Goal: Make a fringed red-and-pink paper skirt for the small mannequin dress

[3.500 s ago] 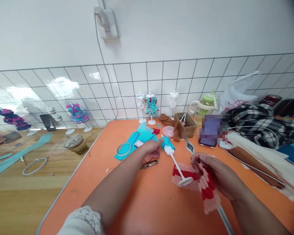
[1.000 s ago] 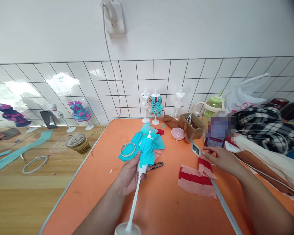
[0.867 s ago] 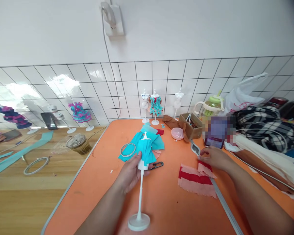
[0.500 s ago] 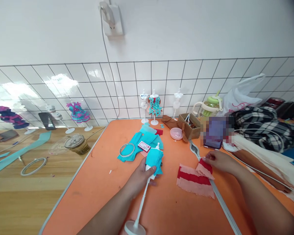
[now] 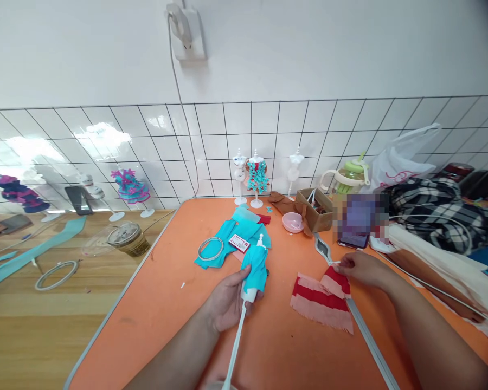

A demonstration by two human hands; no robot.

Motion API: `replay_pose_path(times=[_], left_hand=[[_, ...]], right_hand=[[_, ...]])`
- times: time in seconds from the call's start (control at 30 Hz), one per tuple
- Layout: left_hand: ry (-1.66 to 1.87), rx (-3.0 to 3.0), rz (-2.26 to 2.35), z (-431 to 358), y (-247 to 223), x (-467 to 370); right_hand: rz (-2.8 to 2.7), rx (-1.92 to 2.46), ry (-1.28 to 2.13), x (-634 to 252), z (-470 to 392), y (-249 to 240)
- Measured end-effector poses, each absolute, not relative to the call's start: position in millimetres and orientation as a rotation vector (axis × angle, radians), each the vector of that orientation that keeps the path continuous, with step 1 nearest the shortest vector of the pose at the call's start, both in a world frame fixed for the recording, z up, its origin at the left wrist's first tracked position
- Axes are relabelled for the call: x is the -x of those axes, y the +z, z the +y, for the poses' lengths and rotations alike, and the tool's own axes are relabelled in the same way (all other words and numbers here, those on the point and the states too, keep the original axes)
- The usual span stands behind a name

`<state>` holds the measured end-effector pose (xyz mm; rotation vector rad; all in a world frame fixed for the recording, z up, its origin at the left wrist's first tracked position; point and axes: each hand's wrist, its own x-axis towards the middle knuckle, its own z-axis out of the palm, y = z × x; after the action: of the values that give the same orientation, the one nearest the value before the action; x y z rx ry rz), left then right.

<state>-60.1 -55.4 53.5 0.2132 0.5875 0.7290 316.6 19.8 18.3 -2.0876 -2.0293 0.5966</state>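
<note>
My left hand [image 5: 230, 300] is wrapped around a miniature dress form [image 5: 250, 294], tilted on its thin white stand. Turquoise cloth [image 5: 255, 265] covers the form's torso; its neck knob sticks out on top. To the right, my right hand [image 5: 360, 269] is closed, finger and thumb pinching the top corner of a red-and-pink striped cloth piece [image 5: 319, 303]. Part of that cloth is folded over a long pale strip [image 5: 368, 336] on the table. Behind the dress form lie more turquoise cloth [image 5: 219, 244], a small red-and-white box [image 5: 239, 243] and a hoop [image 5: 210, 249].
Small dress forms stand by the tiled wall, one in a ruffled turquoise-and-red dress [image 5: 257, 176]. A pink bowl [image 5: 293, 222], cardboard box [image 5: 318, 216], phone [image 5: 353, 238] and green-lidded jug [image 5: 352, 176] are at back right. A lidded cup [image 5: 128, 238] stands left.
The dress form has turned and lowered in my left hand, its base sliding toward the bottom edge. The striped cloth has shifted slightly left and down by my right hand.
</note>
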Motion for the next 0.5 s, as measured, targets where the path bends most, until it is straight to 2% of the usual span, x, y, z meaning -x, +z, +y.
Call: replay_pose_path(times=[0.1,0.27,0.4,0.5], left_hand=[[0.731,-0.190,0.561,-56,54,60],[0.715,-0.173,0.457,-57,52,63],[0.700,-0.119,0.435,-57,51,64],[0.682,-0.079,0.470,-57,54,64]], right_hand=[[-2.031,1.981,0.856,-316,16,24],[-1.842,1.710,0.948,-312,8,64],[-1.967,2.067,0.800,-317,12,64],[-1.976,2.353,0.898,-322,15,42]])
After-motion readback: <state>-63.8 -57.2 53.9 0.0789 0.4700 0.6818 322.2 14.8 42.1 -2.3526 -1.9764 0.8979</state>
